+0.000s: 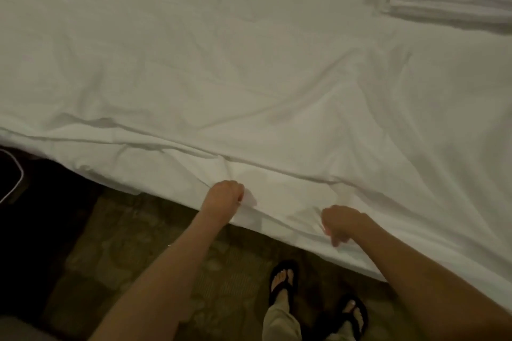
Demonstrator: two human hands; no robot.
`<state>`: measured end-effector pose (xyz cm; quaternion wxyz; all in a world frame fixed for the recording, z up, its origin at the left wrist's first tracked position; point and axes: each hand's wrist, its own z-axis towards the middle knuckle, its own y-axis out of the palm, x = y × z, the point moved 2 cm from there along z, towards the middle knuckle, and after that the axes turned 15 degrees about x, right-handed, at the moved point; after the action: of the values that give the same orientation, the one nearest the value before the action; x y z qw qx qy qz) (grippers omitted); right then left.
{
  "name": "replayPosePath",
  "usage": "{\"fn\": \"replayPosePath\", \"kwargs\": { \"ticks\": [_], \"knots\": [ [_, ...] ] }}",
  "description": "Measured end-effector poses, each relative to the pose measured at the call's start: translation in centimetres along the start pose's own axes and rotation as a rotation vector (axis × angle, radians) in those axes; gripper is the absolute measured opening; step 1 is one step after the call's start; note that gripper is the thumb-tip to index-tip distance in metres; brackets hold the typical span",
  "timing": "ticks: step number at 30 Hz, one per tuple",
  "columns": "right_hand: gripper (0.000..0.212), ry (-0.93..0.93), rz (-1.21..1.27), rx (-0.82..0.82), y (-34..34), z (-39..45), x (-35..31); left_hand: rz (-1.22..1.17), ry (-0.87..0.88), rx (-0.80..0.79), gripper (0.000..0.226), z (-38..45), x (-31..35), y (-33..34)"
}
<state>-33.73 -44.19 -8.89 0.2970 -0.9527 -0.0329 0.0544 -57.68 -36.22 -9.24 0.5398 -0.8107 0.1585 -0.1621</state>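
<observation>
A large white bed sheet (249, 77) lies wrinkled over the bed and fills most of the view. Its near edge hangs over the bedside. My left hand (225, 196) grips a fold of that edge with curled fingers. About a hand's width to the right, my right hand (342, 223) pinches the same edge, fingers curled downward. Creases run from both hands across the sheet.
Folded white linen (443, 5) lies on the bed at the far right. A dark piece of furniture with a pale cord (16, 177) stands at the left. Patterned carpet (155, 243) covers the floor, where my feet in black sandals (285, 279) stand close to the bed.
</observation>
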Motion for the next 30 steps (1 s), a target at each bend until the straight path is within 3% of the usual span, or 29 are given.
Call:
{"fn": "replayPosePath", "kwargs": {
  "ticks": [2,5,6,9,10,12,15,17,21,26,30],
  "knots": [
    [0.059,-0.002,-0.128,-0.033,-0.2,0.1,-1.0,-0.093,-0.058,-0.069,0.018,-0.1,-0.1,1.1],
    [0.043,0.003,-0.070,-0.033,-2.3,1.3,-2.1,-0.434,-0.314,-0.016,0.023,-0.1,-1.5,1.8],
    [0.036,-0.007,0.006,0.082,-3.3,2.1,-2.5,-0.545,-0.434,0.058,0.023,0.1,-2.2,1.4],
    [0.035,-0.037,0.163,0.643,-7.2,4.7,-3.3,-0.761,-0.769,0.270,0.019,1.4,-5.0,-0.2],
    [0.040,-0.061,0.122,0.744,-8.2,5.5,-3.7,-0.812,-0.852,0.319,0.021,2.0,-6.0,-0.7],
    [0.051,-0.076,-0.017,0.782,-9.4,7.5,-4.4,-0.927,-0.981,0.377,0.033,3.2,-7.4,-1.4],
    [0.023,-0.125,-0.087,0.709,-10.5,10.0,-4.7,-1.051,-1.156,0.415,0.043,4.7,-8.2,-1.3],
    [0.011,-0.142,0.073,0.575,-11.7,10.8,-3.8,-1.129,-1.267,0.445,0.035,5.4,-8.1,-1.1],
    [0.035,-0.190,0.288,0.288,-14.9,11.6,-1.3,-1.371,-1.454,0.493,0.022,5.9,-7.7,-1.2],
    [0.028,-0.079,0.522,0.060,-18.2,13.4,1.2,-1.439,-1.503,0.534,0.017,6.0,-9.1,-1.5],
    [0.019,-0.024,0.236,-0.193,-20.5,14.4,0.7,-1.507,-1.450,0.332,0.009,2.7,-10.3,-1.1]
  ]
}}
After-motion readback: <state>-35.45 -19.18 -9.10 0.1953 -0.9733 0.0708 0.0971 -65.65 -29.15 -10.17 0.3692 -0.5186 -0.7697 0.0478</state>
